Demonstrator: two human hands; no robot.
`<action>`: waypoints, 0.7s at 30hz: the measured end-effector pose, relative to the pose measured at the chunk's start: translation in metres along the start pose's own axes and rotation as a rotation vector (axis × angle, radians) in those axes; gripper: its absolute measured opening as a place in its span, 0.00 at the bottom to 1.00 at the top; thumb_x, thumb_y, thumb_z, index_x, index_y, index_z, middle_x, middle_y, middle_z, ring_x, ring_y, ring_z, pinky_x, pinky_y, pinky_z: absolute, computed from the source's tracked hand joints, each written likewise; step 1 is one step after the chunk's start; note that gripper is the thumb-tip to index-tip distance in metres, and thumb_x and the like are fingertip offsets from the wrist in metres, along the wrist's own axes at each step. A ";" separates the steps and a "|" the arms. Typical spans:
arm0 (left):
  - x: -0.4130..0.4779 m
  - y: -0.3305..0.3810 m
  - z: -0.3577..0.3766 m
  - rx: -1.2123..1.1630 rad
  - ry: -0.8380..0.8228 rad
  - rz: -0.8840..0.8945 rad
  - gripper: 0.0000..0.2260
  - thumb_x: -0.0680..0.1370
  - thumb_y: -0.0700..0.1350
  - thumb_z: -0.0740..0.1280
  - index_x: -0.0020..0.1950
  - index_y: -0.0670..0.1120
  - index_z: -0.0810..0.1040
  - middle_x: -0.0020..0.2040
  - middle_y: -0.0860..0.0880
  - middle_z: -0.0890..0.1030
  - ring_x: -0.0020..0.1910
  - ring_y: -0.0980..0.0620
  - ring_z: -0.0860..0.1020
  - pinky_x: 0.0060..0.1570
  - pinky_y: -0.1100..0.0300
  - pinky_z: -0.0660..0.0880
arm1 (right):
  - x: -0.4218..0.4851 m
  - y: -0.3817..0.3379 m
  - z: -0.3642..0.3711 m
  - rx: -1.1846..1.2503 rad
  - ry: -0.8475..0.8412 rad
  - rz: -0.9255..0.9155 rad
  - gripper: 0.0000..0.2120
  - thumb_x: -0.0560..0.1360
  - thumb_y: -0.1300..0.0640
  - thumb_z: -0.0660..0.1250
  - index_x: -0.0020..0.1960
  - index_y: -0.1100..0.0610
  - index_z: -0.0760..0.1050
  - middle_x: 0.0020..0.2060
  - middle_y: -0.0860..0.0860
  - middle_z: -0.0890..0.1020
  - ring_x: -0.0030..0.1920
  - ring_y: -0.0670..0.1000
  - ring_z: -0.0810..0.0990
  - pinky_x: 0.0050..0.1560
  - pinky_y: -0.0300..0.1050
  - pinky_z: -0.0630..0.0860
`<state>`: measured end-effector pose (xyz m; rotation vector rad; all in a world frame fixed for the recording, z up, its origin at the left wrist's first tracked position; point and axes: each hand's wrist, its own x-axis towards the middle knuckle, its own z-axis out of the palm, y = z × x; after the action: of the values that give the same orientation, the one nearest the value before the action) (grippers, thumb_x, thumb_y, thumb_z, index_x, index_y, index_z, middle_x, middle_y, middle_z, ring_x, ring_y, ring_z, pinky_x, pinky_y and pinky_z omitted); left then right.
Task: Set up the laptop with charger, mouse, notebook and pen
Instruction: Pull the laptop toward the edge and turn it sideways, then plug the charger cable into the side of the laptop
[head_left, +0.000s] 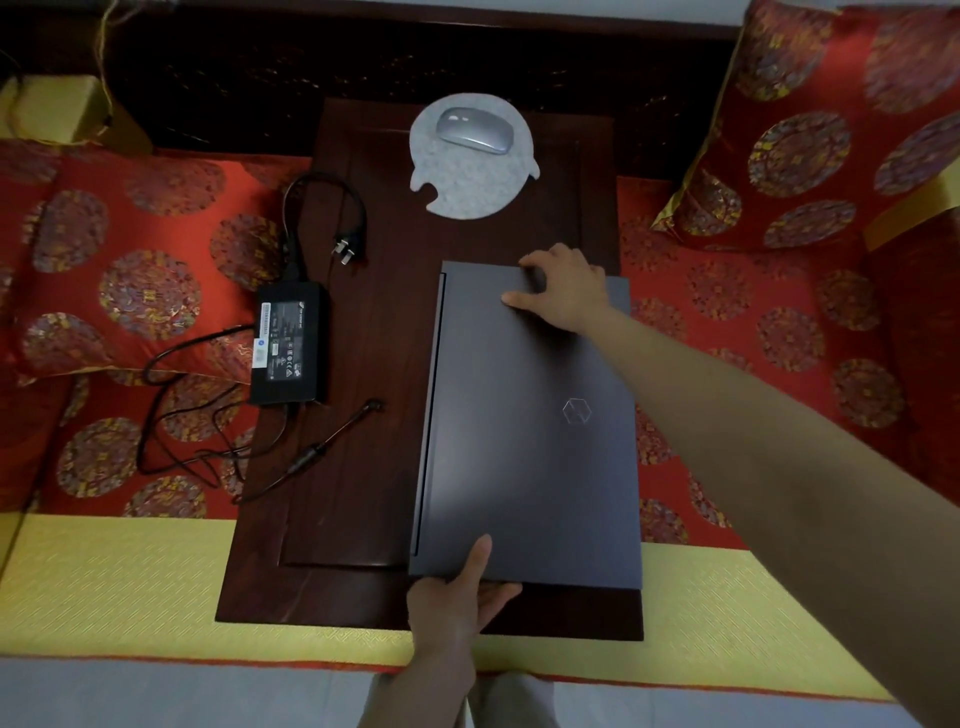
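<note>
A closed dark grey laptop (530, 426) lies lengthwise on the right half of a small dark wooden table (358, 364). My left hand (457, 592) grips its near edge, thumb on the lid and fingers underneath. My right hand (563, 288) holds the far edge, fingers curled over it. A black charger brick (288, 348) lies on the table's left edge, its wall plug (345, 252) and thin cable with barrel connector (371, 405) on the wood. A silver mouse (475, 130) rests on a pale felt mouse pad (470, 171) at the far end. No notebook or pen is visible.
The table stands on a red patterned cushioned bench (130, 291) with a yellow front border (104, 582). A red and gold pillow (831, 119) leans at the right back. Charger cables loop over the cushion (171, 415) to the left. Dark carved wood backs the bench.
</note>
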<state>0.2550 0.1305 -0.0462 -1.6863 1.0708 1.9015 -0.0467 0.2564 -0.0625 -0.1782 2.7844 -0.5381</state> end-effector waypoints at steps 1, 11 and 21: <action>0.000 0.000 -0.002 -0.039 -0.015 -0.019 0.14 0.70 0.40 0.74 0.42 0.29 0.77 0.33 0.32 0.82 0.35 0.36 0.84 0.33 0.51 0.82 | -0.011 -0.002 0.009 -0.015 0.065 0.003 0.29 0.72 0.39 0.66 0.68 0.50 0.69 0.65 0.55 0.71 0.68 0.57 0.66 0.68 0.58 0.60; 0.012 0.022 -0.030 0.199 -0.268 -0.148 0.11 0.74 0.39 0.70 0.43 0.31 0.75 0.32 0.36 0.83 0.31 0.43 0.84 0.33 0.56 0.82 | -0.104 -0.048 0.075 0.032 0.280 0.068 0.25 0.78 0.46 0.59 0.73 0.53 0.64 0.74 0.53 0.64 0.75 0.54 0.58 0.74 0.61 0.48; 0.025 0.099 -0.096 0.671 -0.508 0.011 0.15 0.80 0.48 0.61 0.45 0.37 0.77 0.35 0.40 0.84 0.33 0.46 0.84 0.36 0.58 0.80 | -0.136 -0.093 0.110 -0.070 0.310 0.236 0.25 0.81 0.46 0.48 0.77 0.49 0.53 0.78 0.48 0.54 0.77 0.48 0.47 0.73 0.64 0.42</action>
<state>0.2436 -0.0090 -0.0404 -0.7801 1.2910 1.5823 0.1222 0.1570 -0.0886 0.2378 3.0664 -0.4407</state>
